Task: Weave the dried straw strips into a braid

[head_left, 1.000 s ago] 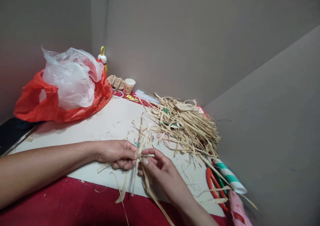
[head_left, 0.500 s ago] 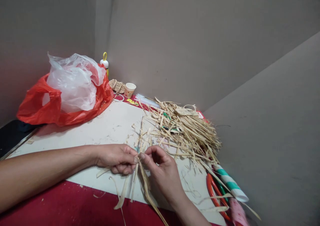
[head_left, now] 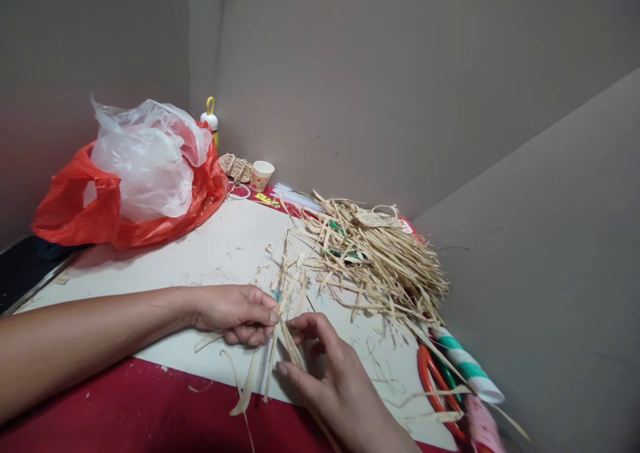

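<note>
My left hand [head_left: 235,314] rests on the white board [head_left: 220,253] and pinches a small bunch of pale straw strips [head_left: 285,299] where they cross. My right hand [head_left: 325,373] lies just right of it, fingers curled around the lower ends of the same strips, thumb under them. Loose strip ends trail off the board's near edge onto the red cloth [head_left: 125,413]. A larger heap of straw strips [head_left: 375,259] lies beyond my right hand.
A red plastic bag [head_left: 120,206] with a clear bag [head_left: 145,159] on it sits back left. A small woven basket [head_left: 236,167], paper cup [head_left: 261,175] and bottle [head_left: 209,119] stand at the corner. Red-handled scissors [head_left: 437,386] and a striped roll [head_left: 467,366] lie right. Walls enclose the table.
My right hand has slid down the strips toward me, from pinching at the crossing to gripping their lower ends. My left hand has kept its pinch in place.
</note>
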Motion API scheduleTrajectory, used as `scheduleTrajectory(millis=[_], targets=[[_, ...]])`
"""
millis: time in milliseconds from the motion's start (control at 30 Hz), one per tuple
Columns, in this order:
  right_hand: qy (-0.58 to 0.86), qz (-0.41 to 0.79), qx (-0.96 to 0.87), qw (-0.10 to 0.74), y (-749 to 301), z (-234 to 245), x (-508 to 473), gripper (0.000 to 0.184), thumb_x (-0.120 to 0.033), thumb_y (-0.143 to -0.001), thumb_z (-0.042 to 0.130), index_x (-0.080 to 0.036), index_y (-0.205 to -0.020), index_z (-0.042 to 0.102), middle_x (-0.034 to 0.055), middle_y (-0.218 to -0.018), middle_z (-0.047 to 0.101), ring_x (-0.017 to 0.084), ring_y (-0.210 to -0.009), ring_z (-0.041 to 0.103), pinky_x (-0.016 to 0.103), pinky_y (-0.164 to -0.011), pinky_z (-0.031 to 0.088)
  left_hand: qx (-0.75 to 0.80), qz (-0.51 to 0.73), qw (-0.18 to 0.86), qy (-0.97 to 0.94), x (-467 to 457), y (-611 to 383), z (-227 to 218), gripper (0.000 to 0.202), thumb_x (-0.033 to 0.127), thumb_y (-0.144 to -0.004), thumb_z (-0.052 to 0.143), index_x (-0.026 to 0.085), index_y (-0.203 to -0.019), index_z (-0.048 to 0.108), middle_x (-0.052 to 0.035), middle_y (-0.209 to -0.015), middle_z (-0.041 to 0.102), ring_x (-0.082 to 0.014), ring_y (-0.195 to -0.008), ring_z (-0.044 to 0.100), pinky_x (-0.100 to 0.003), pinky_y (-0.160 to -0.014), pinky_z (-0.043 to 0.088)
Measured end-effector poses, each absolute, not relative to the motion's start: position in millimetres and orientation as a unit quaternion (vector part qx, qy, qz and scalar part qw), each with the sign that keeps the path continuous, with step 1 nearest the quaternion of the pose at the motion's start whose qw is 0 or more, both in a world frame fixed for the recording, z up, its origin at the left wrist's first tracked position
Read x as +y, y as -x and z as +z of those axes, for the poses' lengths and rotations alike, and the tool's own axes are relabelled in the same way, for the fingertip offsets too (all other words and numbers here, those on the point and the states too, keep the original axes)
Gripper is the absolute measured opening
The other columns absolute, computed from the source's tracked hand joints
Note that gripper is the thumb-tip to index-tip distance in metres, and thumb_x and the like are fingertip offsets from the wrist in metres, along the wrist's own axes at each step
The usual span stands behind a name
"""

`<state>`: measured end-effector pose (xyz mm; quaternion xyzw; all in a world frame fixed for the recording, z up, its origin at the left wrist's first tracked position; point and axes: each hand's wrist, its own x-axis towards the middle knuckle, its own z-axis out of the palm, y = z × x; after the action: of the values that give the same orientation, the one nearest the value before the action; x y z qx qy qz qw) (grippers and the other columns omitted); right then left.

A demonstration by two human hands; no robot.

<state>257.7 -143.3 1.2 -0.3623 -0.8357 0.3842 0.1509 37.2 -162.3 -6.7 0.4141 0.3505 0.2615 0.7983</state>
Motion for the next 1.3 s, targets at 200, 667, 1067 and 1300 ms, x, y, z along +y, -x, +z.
scheduleTrajectory(millis=[200,667,1067,1300], targets=[[0.296,0.317,-0.877,0.209,-254,-4,-143,0.007,-0.015,-0.084,0.052,-0.02,-0.079,0.052,0.0039,-0.095,0.059,0.015,-0.085,0.056,0.025,-0.074,0.042,0.358,0.257,0.795,-0.416,-163,-38,-4,0.03,0.044,-0.078,0.059,0.017,-0.069,0.049,0.0051,-0.05,0.048,-0.0031,-0.034,0.029,-0.016,-0.031,0.016],[0.275,0.285,-0.874,0.28,-241,-9,-138,0.008,-0.014,-0.084,0.054,-0.019,-0.078,0.056,0.0042,-0.082,0.062,0.015,-0.075,0.058,0.025,-0.067,0.044,0.346,0.262,0.798,-0.418,-162,-38,-7,0.026,0.04,-0.08,0.057,0.016,-0.073,0.051,0.0048,-0.051,0.049,-0.0033,-0.035,0.029,-0.016,-0.031,0.016],[0.354,0.44,-0.768,0.302,-232,0,-141,0.014,-0.024,-0.082,0.059,-0.017,-0.07,0.06,0.0053,-0.078,0.064,0.016,-0.075,0.059,0.026,-0.069,0.045,0.353,0.256,0.792,-0.427,-162,-39,-6,0.029,0.044,-0.079,0.057,0.017,-0.073,0.051,0.005,-0.051,0.049,-0.0033,-0.035,0.029,-0.016,-0.031,0.017],[0.409,0.686,-0.55,0.244,-229,3,-136,0.024,-0.033,-0.07,0.074,-0.015,-0.071,0.058,0.0006,-0.068,0.062,0.011,-0.061,0.054,0.023,-0.06,0.041,0.345,0.256,0.795,-0.427,-163,-38,-6,0.026,0.041,-0.081,0.056,0.017,-0.074,0.051,0.0048,-0.051,0.049,-0.0032,-0.034,0.027,-0.017,-0.031,0.017]])
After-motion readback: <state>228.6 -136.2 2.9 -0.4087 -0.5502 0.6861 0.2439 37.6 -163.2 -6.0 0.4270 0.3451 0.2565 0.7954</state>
